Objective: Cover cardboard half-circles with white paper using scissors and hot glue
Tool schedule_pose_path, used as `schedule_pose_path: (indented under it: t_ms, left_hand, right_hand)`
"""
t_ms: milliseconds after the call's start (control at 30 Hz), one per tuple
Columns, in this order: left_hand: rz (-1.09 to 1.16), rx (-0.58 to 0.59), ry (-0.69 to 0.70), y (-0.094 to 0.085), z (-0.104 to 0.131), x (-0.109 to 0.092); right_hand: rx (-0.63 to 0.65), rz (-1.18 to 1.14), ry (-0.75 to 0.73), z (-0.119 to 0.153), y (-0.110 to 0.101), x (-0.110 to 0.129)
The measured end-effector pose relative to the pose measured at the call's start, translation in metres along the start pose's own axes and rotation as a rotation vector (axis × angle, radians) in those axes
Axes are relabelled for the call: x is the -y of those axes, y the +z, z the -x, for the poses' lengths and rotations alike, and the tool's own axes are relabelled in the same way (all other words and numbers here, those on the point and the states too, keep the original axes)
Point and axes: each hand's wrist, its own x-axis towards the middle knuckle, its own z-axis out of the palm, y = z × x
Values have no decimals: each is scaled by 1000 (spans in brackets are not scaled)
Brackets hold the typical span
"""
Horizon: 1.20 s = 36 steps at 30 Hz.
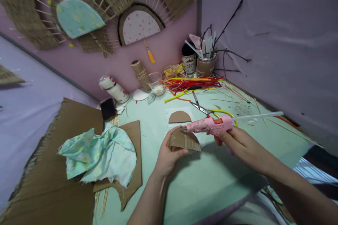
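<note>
My left hand (169,154) is closed around a small half-round piece of cardboard (185,140), held just above the table. In my right hand (232,140) is a pink hot glue gun (210,124), gripped by its handle. Its nozzle lies over the upper edge of the cardboard; whether they touch I cannot tell. A long translucent glue stick (260,115) pokes out of the gun's rear. Just beyond, a second cardboard half-round (180,116) rests flat on a white sheet (169,123). Scissors with yellow handles (203,108) lie behind the glue gun, partly hidden by it.
Large cardboard sheets (60,137) and a crumpled green floral cloth (105,154) cover the left side. Along the back stand a white bottle (114,89), a twine spool (141,72), a clear cup (157,86), red pipe cleaners (192,84) and a jar (206,66) holding branches. Thin sticks lie right.
</note>
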Motion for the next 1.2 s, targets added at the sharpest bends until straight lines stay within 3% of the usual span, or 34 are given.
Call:
schedule_pose_path:
  t_ms: [667,1200]
  left_hand:
    - [-28,-14,29,-2,-1,-2]
    - [-131,-31,59,-4,-3,1]
  right_hand:
    - [-40,14,-4,-3,-4,3]
    - [27,34,-28,-4,-6,1]
